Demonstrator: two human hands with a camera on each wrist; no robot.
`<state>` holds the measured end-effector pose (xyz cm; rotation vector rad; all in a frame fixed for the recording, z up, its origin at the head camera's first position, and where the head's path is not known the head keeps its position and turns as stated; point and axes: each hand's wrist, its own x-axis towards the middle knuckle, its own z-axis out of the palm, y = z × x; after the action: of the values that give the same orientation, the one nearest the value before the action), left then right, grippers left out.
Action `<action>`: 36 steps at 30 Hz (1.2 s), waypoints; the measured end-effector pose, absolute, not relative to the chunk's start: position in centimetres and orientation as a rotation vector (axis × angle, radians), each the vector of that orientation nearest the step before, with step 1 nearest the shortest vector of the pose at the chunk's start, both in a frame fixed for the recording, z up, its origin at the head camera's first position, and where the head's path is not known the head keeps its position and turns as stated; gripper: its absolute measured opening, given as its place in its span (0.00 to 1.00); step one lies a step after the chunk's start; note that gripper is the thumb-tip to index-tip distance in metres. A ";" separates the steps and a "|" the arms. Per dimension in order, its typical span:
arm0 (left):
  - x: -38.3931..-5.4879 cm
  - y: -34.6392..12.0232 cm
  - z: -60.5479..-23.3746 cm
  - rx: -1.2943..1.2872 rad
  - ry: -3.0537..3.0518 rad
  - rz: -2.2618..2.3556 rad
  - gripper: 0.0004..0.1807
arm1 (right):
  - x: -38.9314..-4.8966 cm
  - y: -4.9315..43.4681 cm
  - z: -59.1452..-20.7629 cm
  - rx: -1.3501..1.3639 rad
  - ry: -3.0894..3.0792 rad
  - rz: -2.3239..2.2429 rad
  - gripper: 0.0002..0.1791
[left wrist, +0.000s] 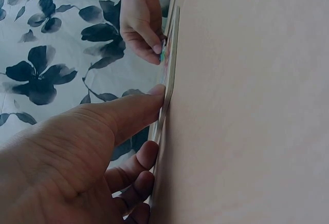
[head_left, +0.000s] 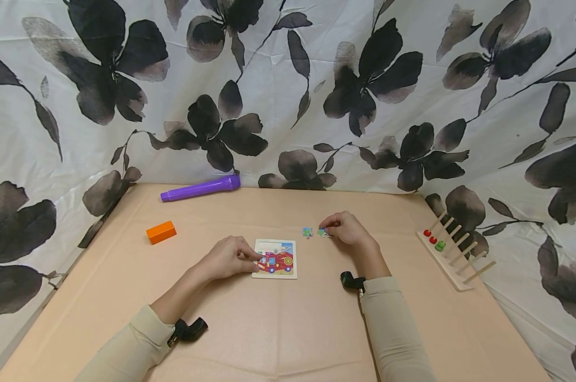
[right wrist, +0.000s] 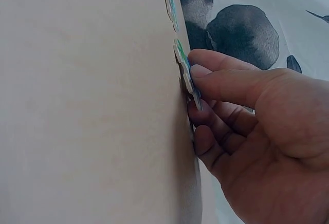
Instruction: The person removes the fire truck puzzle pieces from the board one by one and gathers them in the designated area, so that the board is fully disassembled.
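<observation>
A small jigsaw puzzle board (head_left: 279,261) with a red vehicle picture lies on the table, with a pale frame round it. My left hand (head_left: 228,258) holds its left edge; in the left wrist view the thumb lies on the board and the other fingers curl at its side. Beyond the board's upper right corner, my right hand (head_left: 350,229) pinches a green-and-blue puzzle piece (right wrist: 185,70) between thumb and fingers, close to the tabletop. A second puzzle piece (head_left: 308,232) lies just left of it, apart from the hand.
An orange block (head_left: 161,232) sits at the left, and a purple marker-shaped tube (head_left: 200,188) lies along the back edge. At the right stands a wooden peg rack (head_left: 452,260) with red and green beads. A floral cloth (head_left: 288,95) hangs behind the table (head_left: 268,329).
</observation>
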<state>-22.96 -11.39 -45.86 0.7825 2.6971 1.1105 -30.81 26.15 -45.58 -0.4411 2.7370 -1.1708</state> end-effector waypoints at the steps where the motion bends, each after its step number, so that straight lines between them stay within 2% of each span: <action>1: -23.0 -11.4 -45.9 0.781 2.697 1.115 0.14 | -30.8 26.2 -45.6 -0.446 2.740 -1.169 0.10; 23: -23.0 -11.4 -45.8 0.771 2.706 1.100 0.14 | -31.1 26.3 -46.0 -0.448 2.762 -1.141 0.10; 36: -22.9 -11.4 -45.7 0.778 2.701 1.109 0.14 | -30.6 25.6 -44.6 -0.410 2.796 -1.218 0.12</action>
<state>-22.94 -11.37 -45.72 0.7777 2.7011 1.1089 -30.59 25.61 -44.55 -0.4103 2.7963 -1.2181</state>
